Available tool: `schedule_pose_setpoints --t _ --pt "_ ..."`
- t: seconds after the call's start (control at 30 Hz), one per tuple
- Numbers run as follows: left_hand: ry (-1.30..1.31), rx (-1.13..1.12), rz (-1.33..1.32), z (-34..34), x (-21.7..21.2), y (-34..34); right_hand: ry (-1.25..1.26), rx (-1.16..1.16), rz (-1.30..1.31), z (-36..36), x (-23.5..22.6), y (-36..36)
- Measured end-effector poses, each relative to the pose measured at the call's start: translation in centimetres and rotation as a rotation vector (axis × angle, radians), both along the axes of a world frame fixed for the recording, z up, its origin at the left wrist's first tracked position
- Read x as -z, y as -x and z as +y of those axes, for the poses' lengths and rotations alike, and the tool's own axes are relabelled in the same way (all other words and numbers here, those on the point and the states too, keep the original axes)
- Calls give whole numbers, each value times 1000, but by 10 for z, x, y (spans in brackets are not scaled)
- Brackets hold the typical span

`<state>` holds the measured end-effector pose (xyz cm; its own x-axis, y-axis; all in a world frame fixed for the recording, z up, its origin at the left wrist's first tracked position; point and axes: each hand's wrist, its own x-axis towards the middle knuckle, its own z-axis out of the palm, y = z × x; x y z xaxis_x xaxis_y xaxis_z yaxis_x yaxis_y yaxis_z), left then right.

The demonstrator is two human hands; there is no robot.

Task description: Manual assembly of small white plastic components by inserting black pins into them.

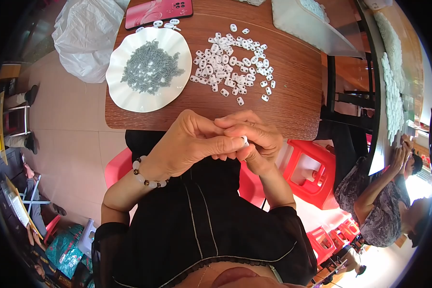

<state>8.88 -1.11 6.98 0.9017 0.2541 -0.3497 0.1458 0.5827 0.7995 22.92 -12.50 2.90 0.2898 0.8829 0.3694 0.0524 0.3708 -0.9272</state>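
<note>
Just past the near table edge, both hands meet over my lap. My left hand (189,146), with a beaded bracelet (146,180) at its wrist, is closed, its thumb pressing a small white plastic piece (245,140). My right hand (260,139) pinches the same piece between curled fingers; most of it is hidden. It resembles the white two-holed cord-lock pieces (221,62) heaped on the table beyond my hands. To their left, a white wavy-rimmed plate (117,93) holds a pile of thin grey spring-like pieces (151,67).
A pink phone (158,13) lies at the far left of the brown table (293,96), beside several white pieces (169,25). A white tray (317,31) stands far right. A white plastic bag (86,38) is left, red stools (312,175) right. Another person (377,206) works at the right-hand table.
</note>
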Motion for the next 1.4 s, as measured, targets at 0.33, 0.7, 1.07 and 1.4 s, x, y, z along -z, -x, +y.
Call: schedule_pose_setpoints --t 0.33,0.7,1.07,1.4 --pt "13 -8 -4 0 -4 0 -50 23 -97 2 0 1" --pt "62 -70 -7 -6 7 -1 -110 95 -182 7 9 0" --pt "-19 -183 -60 -2 23 -7 13 -119 88 16 25 -10" --pt "-109 -224 -37 -2 28 -8 82 -208 180 17 28 -13"
